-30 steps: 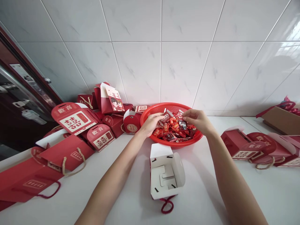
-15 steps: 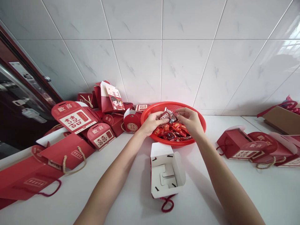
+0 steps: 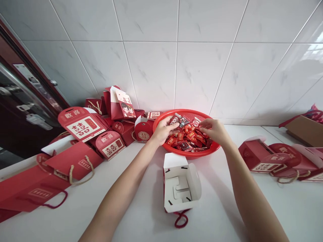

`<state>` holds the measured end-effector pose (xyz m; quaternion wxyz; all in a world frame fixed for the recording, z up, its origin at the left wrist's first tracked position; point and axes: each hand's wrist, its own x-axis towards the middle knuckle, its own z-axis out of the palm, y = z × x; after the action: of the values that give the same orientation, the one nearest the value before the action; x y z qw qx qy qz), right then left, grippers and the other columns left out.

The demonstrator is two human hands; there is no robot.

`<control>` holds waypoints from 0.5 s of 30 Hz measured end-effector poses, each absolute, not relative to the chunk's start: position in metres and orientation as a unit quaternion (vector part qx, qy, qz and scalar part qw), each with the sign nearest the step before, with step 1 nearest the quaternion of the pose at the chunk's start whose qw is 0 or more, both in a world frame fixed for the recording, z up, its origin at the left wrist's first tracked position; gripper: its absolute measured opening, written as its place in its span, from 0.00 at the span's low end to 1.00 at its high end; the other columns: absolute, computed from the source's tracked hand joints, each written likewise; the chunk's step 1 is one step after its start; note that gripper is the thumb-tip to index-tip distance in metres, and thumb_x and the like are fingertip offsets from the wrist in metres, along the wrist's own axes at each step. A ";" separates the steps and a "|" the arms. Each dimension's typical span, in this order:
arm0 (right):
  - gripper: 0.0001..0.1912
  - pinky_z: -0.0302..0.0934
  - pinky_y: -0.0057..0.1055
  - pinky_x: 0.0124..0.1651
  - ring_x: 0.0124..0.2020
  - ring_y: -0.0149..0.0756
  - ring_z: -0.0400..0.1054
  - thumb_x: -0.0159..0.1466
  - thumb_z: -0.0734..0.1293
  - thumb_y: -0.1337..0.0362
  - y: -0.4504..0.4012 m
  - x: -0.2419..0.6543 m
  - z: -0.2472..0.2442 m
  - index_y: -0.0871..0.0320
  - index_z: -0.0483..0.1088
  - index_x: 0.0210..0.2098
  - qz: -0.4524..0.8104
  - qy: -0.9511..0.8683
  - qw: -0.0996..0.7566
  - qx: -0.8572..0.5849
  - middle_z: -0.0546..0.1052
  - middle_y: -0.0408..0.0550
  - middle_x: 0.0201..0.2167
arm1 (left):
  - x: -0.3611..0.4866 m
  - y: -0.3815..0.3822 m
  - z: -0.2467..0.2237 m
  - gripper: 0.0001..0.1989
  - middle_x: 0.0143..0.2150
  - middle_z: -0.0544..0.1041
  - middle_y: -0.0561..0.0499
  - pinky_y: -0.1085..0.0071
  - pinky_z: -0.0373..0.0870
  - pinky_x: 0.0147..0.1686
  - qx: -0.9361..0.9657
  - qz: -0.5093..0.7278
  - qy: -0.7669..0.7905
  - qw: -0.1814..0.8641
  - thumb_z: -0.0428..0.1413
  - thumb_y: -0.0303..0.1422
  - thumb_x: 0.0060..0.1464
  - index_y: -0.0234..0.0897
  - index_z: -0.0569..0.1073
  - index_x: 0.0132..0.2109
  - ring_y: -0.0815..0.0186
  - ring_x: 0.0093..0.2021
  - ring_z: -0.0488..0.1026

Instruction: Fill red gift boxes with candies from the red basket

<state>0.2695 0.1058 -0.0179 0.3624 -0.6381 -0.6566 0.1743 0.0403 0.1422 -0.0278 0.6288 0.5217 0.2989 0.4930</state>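
Observation:
My left hand [image 3: 163, 131] pinches dark red wrapped candies [image 3: 179, 120] over the left part of a red plastic basket [image 3: 217, 148]. Several more candies in red and brown wrappers [image 3: 190, 137] lie in it. Above the basket's right side is my right hand [image 3: 214, 130], its fingers bent and a little apart; I see nothing held in them. A loose candy [image 3: 196, 122] lies just left of its fingertips. Nearer to me, in front of the basket, stands an open red gift box [image 3: 181, 190] with a white inside and a dark red cord handle [image 3: 181, 220].
Red gift boxes [image 3: 82, 129] and larger red boxes with rope handles [image 3: 78, 164] crowd the left. More red boxes [image 3: 262, 156] stand at the right, before a brown cardboard box [image 3: 306, 131]. A tiled wall [image 3: 148, 74] rises behind the white tabletop [image 3: 136, 188].
My right hand has moved right, away from the candies in my left hand, to the basket's right side. My left hand keeps its hold. The view has shifted slightly.

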 end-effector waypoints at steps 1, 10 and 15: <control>0.06 0.68 0.34 0.39 0.38 0.41 0.76 0.57 0.72 0.67 0.107 0.273 -0.020 0.57 0.76 0.35 0.166 -0.669 0.314 -0.653 0.81 0.49 0.34 | 0.040 0.143 -0.028 0.17 0.47 0.82 0.49 0.64 0.78 0.43 0.515 0.498 0.304 0.628 0.70 0.30 0.44 0.37 0.79 0.44 0.59 0.47 0.77; 0.09 0.54 0.32 0.30 0.31 0.41 0.71 0.49 0.75 0.69 0.109 0.268 -0.027 0.53 0.73 0.28 0.132 -0.701 0.233 -0.661 0.77 0.44 0.26 | 0.040 0.140 -0.026 0.17 0.48 0.82 0.48 0.68 0.77 0.40 0.514 0.499 0.314 0.623 0.70 0.30 0.44 0.37 0.79 0.44 0.61 0.44 0.78; 0.08 0.58 0.32 0.33 0.31 0.41 0.72 0.53 0.67 0.73 0.107 0.272 -0.022 0.54 0.74 0.29 0.136 -0.690 0.268 -0.658 0.78 0.45 0.25 | 0.040 0.139 -0.025 0.19 0.46 0.82 0.49 0.71 0.77 0.37 0.502 0.511 0.311 0.625 0.72 0.31 0.39 0.36 0.79 0.41 0.64 0.41 0.78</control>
<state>0.2716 0.1072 -0.0218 0.2678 -0.6582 -0.6904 0.1356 0.0404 0.1389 -0.0248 0.6246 0.5021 0.3107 0.5111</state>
